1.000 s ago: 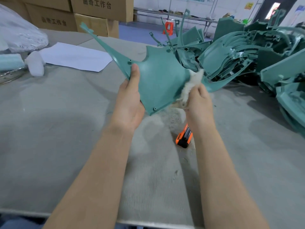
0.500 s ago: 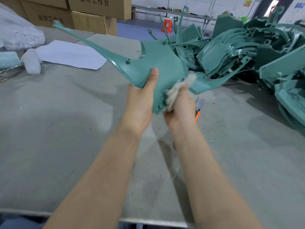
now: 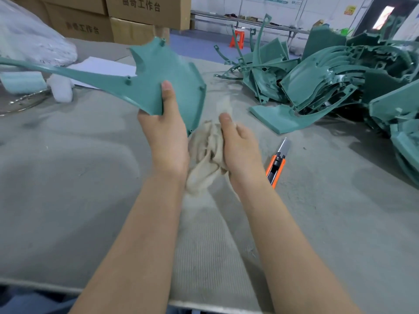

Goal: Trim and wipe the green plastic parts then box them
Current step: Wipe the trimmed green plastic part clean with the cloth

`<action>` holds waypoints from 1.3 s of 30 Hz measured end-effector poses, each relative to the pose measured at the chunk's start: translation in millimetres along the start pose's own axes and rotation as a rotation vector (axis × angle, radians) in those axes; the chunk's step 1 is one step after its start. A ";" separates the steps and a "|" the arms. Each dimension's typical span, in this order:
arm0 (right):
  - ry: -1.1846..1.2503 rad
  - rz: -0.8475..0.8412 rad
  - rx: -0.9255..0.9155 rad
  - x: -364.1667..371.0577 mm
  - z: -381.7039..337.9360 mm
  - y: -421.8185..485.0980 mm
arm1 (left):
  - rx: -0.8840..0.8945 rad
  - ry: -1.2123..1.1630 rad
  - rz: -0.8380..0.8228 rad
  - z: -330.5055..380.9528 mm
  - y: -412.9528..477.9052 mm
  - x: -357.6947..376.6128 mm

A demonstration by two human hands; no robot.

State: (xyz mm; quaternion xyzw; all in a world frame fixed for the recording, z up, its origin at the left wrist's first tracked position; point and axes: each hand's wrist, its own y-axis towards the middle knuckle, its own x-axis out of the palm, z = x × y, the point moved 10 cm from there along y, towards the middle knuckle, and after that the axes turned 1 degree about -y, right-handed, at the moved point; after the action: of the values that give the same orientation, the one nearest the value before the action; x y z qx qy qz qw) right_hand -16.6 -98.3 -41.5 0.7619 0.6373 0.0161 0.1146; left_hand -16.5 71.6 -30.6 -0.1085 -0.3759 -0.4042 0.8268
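The left hand (image 3: 166,134) grips the green part (image 3: 145,87) by its broad lower corner, above the counter (image 3: 68,166), while the right hand (image 3: 240,143) clutches a bunched rag (image 3: 206,155) just below it. The moulding looks light and stiff, though its long thin arm would likely flex if held there.

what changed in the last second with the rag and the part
The right hand has drawn the rag down off the green part: it was rubbing the part's face and now sits below its lower edge. The left hand has swung the part leftward, so its long arm points left. Unchanged: both grips, and the utility knife and pile of green parts on the table.
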 end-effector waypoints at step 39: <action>0.216 -0.786 -0.010 252.7 -78.2 -153.6 | 0.117 -0.049 0.420 206.9 -16.7 -212.8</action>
State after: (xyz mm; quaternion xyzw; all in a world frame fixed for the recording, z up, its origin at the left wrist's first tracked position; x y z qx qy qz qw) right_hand -131.2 184.9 -26.1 0.4536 0.8883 0.0543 0.0481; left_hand -222.6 285.6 -40.1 -0.1461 -0.3879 -0.1976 0.8883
